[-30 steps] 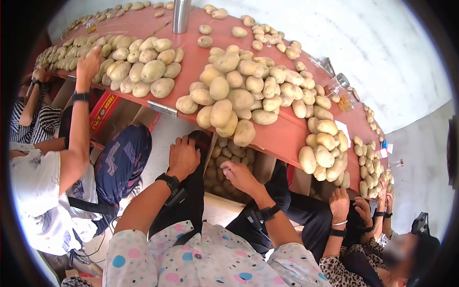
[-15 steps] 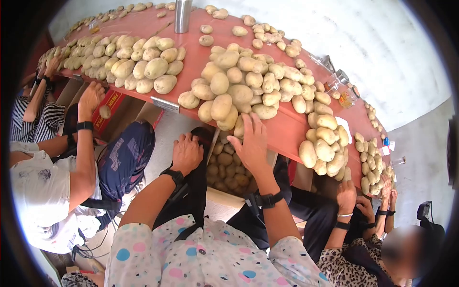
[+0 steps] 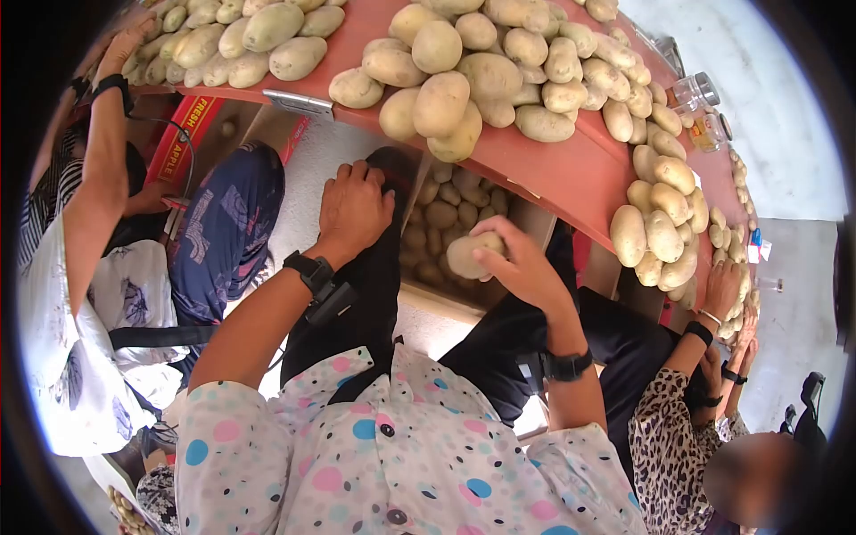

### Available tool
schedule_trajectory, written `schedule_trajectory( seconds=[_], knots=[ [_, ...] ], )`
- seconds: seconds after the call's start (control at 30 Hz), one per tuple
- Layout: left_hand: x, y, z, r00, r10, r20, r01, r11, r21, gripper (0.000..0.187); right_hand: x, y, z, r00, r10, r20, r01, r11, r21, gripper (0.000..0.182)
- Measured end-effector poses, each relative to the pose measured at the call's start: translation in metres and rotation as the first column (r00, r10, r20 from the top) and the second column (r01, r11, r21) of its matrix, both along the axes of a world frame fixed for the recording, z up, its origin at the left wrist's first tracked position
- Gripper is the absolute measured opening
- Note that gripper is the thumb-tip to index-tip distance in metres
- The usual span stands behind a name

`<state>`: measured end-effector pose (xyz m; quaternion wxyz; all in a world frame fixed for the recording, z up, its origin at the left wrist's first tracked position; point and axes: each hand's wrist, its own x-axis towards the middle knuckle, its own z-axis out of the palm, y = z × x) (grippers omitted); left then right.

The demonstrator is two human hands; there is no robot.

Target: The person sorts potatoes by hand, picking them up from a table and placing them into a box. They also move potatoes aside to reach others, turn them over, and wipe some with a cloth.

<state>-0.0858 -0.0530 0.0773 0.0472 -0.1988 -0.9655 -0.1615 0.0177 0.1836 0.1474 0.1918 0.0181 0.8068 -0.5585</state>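
Between thumb and fingers, my right hand (image 3: 520,267) holds a pale potato (image 3: 474,255) over an open cardboard box (image 3: 446,301) below the table edge. More potatoes (image 3: 441,214) lie inside that box. My left hand (image 3: 357,207) rests on my dark-trousered knee, palm down, its fingers slightly bent and resting on the cloth, with nothing visible in it. Just beyond my hands, a large heap of potatoes (image 3: 490,75) covers part of the red table (image 3: 544,183) up to its edge.
Another potato heap (image 3: 259,36) lies at upper left, and a smaller one (image 3: 662,218) at right. Glass jars (image 3: 694,93) stand at the back right. A metal piece (image 3: 299,103) sits on the table edge. Co-workers' arms (image 3: 98,192) are at left, and a co-worker's hand (image 3: 720,287) touches potatoes at right.
My right hand has moved from the heap's edge down over the box and now holds a potato. My left hand stays on my knee. The view has tilted downward.
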Motion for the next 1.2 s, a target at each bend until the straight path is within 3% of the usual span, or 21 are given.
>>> schedule_trajectory(
  seconds=[0.03, 0.1, 0.13, 0.17, 0.2, 0.23, 0.3, 0.33, 0.4, 0.47, 0.6, 0.73, 0.8, 0.83, 0.9, 1.0, 1.13, 1.2],
  knots=[
    [0.0, 0.0, 0.0, 1.0, -0.004, 0.012, 0.004, 1.0, -0.002, 0.022, -0.004, 0.003, -0.017, 1.0, -0.004, 0.012, 0.004, 1.0, -0.002, 0.033],
    [-0.003, 0.0, 0.0, 1.0, -0.012, 0.004, 0.012, 1.0, 0.02, 0.021, -0.014, 0.011, -0.06, 0.95, 0.023, 0.31, -0.098, 0.968, 0.229, 0.032],
    [-0.004, -0.001, 0.0, 1.0, -0.011, 0.012, 0.011, 1.0, 0.016, 0.021, -0.018, 0.015, -0.08, 0.948, 0.025, 0.318, -0.101, 0.969, 0.224, 0.032],
    [-0.003, -0.001, 0.001, 1.0, -0.005, 0.021, 0.004, 1.0, 0.024, 0.021, -0.022, 0.018, -0.101, 0.932, 0.178, 0.317, -0.308, 0.848, 0.43, 0.031],
    [-0.004, -0.002, 0.001, 1.0, 0.002, 0.028, -0.002, 1.0, 0.03, 0.021, -0.026, 0.021, -0.123, 0.882, 0.321, 0.346, -0.471, 0.643, 0.604, 0.031],
    [-0.006, -0.003, 0.001, 0.999, 0.002, 0.035, -0.003, 1.0, 0.023, 0.021, -0.029, 0.022, -0.146, 0.879, 0.324, 0.35, -0.476, 0.647, 0.596, 0.031],
    [-0.007, -0.003, 0.001, 0.999, -0.013, 0.029, 0.012, 0.999, 0.031, 0.021, -0.031, 0.025, -0.189, 0.697, 0.407, 0.59, -0.716, 0.418, 0.559, 0.036],
    [-0.008, -0.002, 0.002, 0.999, -0.012, 0.034, 0.011, 1.0, 0.028, 0.021, -0.022, 0.031, -0.207, 0.694, 0.409, 0.592, -0.72, 0.418, 0.554, 0.036],
    [-0.01, -0.001, 0.003, 0.999, 0.0, 0.05, -0.002, 0.999, 0.042, 0.021, -0.009, 0.041, -0.223, 0.795, 0.46, 0.396, -0.603, 0.522, 0.603, 0.031],
    [-0.012, -0.002, 0.001, 0.999, 0.003, 0.048, -0.005, 0.999, 0.044, 0.022, -0.013, 0.041, -0.227, 0.828, 0.41, 0.382, -0.557, 0.521, 0.647, 0.03],
    [-0.011, -0.001, 0.003, 0.998, 0.007, 0.055, -0.008, 0.999, 0.031, 0.021, -0.017, 0.035, -0.191, 0.873, 0.296, 0.388, -0.488, 0.508, 0.71, 0.031],
    [-0.008, 0.0, 0.004, 1.0, 0.006, 0.019, -0.006, 0.999, 0.041, 0.022, -0.007, 0.014, -0.117, 0.891, 0.312, 0.329, -0.448, 0.499, 0.742, 0.022],
    [-0.006, 0.001, 0.003, 1.0, 0.009, 0.02, -0.01, 1.0, 0.015, 0.023, 0.004, 0.01, -0.106, 0.92, 0.305, 0.245, -0.388, 0.628, 0.674, 0.024],
    [-0.004, 0.001, 0.003, 1.0, 0.009, 0.0, -0.009, 1.0, 0.027, 0.023, 0.009, 0.008, -0.101, 0.925, 0.302, 0.229, -0.373, 0.621, 0.689, 0.024],
    [-0.001, 0.003, 0.003, 1.0, 0.013, 0.021, -0.013, 1.0, 0.002, 0.025, 0.019, 0.003, -0.089, 0.939, 0.338, 0.061, -0.3, 0.72, 0.626, 0.034],
    [0.003, 0.004, 0.003, 1.0, 0.008, -0.001, -0.008, 1.0, 0.02, 0.027, 0.025, -0.008, -0.07, 0.941, 0.291, -0.172, -0.151, 0.817, 0.557, 0.028],
    [0.008, 0.008, 0.0, 1.0, 0.007, -0.03, -0.007, 1.0, 0.013, 0.028, 0.021, -0.024, -0.024, 0.879, 0.178, -0.443, 0.063, 0.876, 0.478, 0.016],
    [0.01, 0.008, 0.005, 0.998, 0.003, 0.062, 0.0, 0.999, -0.053, 0.034, 0.016, -0.025, 0.0, 0.848, 0.139, -0.511, 0.135, 0.876, 0.462, 0.015]
  ],
)
